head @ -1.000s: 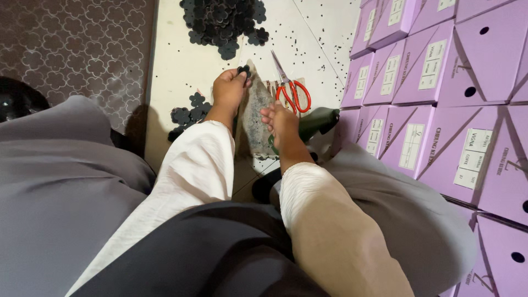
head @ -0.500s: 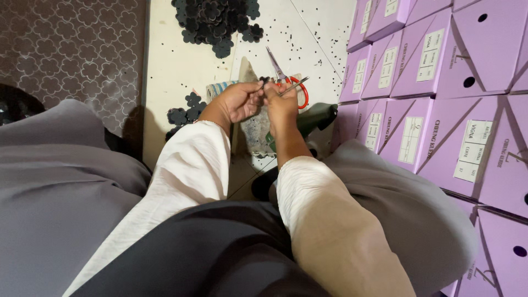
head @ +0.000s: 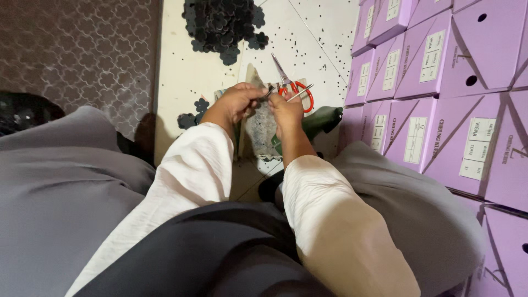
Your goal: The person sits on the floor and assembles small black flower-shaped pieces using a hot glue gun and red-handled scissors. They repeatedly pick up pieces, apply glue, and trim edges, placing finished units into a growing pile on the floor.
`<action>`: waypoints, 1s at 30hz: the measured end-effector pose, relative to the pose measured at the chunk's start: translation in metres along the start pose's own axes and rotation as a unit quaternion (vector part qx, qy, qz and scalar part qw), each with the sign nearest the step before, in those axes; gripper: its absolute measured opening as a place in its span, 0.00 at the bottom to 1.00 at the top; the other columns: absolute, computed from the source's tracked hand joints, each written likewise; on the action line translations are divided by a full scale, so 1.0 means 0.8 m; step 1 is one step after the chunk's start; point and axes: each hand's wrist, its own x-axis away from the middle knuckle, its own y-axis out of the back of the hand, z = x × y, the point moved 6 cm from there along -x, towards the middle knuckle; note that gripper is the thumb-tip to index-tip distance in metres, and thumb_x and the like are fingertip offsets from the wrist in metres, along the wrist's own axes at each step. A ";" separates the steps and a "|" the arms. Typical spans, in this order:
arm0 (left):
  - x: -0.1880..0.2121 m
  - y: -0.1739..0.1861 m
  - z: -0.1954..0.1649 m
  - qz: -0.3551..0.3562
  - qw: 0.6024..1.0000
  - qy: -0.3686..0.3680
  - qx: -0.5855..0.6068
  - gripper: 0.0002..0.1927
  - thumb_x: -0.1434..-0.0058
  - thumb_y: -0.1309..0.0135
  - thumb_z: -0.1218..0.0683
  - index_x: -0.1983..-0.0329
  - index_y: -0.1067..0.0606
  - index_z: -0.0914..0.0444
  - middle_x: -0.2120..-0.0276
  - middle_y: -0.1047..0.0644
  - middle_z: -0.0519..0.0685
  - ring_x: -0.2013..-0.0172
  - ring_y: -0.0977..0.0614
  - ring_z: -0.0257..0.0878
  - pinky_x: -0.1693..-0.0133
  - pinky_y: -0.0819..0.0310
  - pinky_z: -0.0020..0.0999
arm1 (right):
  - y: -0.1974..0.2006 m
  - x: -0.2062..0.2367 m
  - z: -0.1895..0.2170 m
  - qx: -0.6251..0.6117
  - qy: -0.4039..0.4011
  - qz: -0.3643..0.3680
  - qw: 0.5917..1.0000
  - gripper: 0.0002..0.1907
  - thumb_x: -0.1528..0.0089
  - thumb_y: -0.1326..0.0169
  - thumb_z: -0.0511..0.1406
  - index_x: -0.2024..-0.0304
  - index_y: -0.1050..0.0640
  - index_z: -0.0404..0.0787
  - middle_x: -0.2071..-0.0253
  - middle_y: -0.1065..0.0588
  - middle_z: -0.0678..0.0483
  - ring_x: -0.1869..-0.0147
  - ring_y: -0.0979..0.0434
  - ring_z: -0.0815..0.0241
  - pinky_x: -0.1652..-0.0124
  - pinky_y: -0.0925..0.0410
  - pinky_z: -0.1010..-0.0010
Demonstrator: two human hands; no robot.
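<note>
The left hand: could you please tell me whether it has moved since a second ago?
Yes. The left hand moved toward the right hand, closer to the red-handled scissors.

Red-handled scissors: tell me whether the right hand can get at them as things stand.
Probably yes: the red-handled scissors lie on the floor right beside the right hand, nothing between them, though its fingers are busy pinching a small dark piece.

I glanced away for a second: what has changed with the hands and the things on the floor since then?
The left hand and right hand, which were apart on the grey speckled piece, have risen and met above it, pinching a small dark piece. The red-handled scissors, black cutout pile and purple boxes lie as before.
</note>
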 end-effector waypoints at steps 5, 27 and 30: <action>0.001 -0.011 -0.004 -0.099 0.989 -0.067 -0.085 0.13 0.41 0.35 0.48 0.66 0.17 0.62 0.77 0.21 0.43 0.78 0.26 0.30 0.75 0.33 0.25 | 0.002 -0.003 -0.009 0.033 0.029 -0.057 0.997 0.18 0.49 0.44 0.24 0.67 0.39 0.41 0.74 0.29 0.52 0.75 0.24 0.58 0.75 0.29 0.69; 0.045 0.015 -0.021 -0.330 0.803 -0.285 -0.405 0.08 0.39 0.41 0.55 0.58 0.23 0.61 0.69 0.18 0.54 0.66 0.16 0.51 0.61 0.24 0.43 | 0.008 -0.014 -0.061 0.380 -0.030 -0.082 0.921 0.22 0.40 0.46 0.38 0.52 0.25 0.26 0.55 0.21 0.32 0.53 0.18 0.41 0.54 0.28 0.56; 0.040 0.031 -0.017 -0.334 0.854 -0.257 -0.305 0.10 0.38 0.40 0.58 0.56 0.27 0.62 0.73 0.21 0.49 0.71 0.19 0.40 0.66 0.25 0.36 | 0.013 0.002 -0.061 0.492 -0.056 -0.071 0.866 0.28 0.41 0.46 0.40 0.44 0.31 0.29 0.48 0.25 0.33 0.45 0.23 0.38 0.47 0.31 0.53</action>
